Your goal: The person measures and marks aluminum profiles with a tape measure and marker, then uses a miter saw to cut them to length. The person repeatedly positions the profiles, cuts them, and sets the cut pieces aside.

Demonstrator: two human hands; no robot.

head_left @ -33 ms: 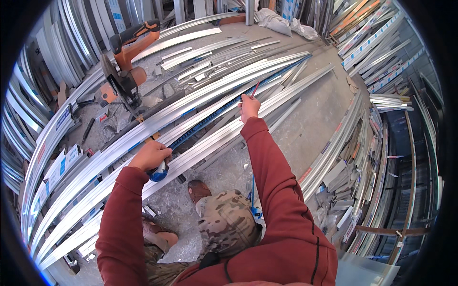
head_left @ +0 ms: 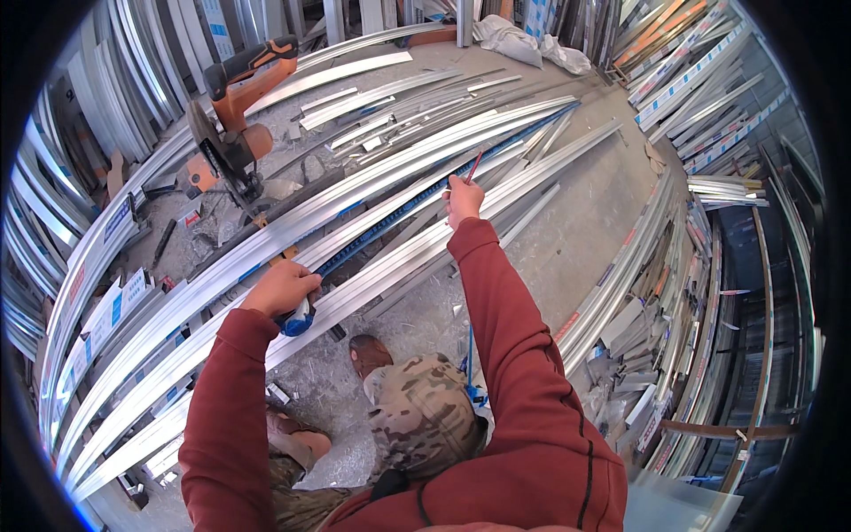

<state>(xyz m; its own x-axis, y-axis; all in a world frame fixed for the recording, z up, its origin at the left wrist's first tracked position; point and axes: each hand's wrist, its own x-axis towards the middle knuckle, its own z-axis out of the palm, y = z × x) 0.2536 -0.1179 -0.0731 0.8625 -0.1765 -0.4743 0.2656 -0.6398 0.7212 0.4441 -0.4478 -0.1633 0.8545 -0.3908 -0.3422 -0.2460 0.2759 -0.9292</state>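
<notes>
Apparently a measuring and marking step is in hand: left of the frame's centre, the left hand [head_left: 285, 291] has its fingers curled round a blue tape measure [head_left: 297, 321], whose dark-blue blade [head_left: 381, 223] stretches along the silvery metal profiles [head_left: 381, 275] toward the upper right. Just above centre, the right hand [head_left: 463, 202] pinches a red pencil [head_left: 476, 165] between closed fingertips, near the blade. Marking would likely call for holding the blade steady and touching the pencil's point to a profile.
</notes>
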